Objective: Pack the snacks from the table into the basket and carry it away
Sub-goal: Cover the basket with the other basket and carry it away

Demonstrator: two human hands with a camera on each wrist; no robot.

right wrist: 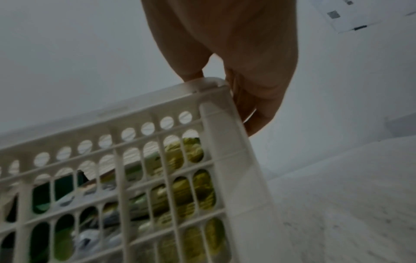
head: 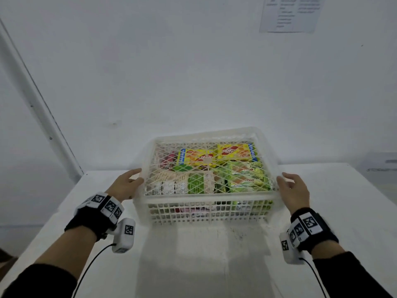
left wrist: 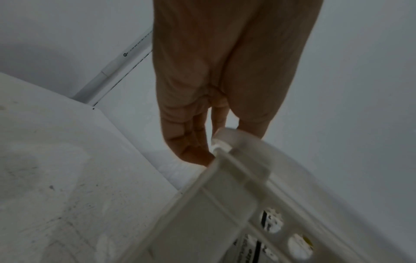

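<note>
A white plastic basket [head: 206,198] stands on the white table [head: 193,265], with a lattice lid over it. Through the lattice I see yellow snack packets [head: 197,158], green packets [head: 247,177] and a beige-and-green packet [head: 180,183]. My left hand [head: 126,183] holds the basket's left rim, thumb on top. My right hand [head: 294,190] holds the right rim. In the left wrist view my left hand [left wrist: 191,89] has its fingers outside the basket [left wrist: 225,204] corner. In the right wrist view my right hand [right wrist: 236,44] has its thumb on the basket [right wrist: 220,142] rim and fingers curled behind it.
The table ends just behind the basket at a white wall. A printed sheet [head: 290,14] hangs on the wall high on the right. A slanted white rail [head: 43,104] runs along the left. A grey box [head: 382,162] sits past the table's right edge.
</note>
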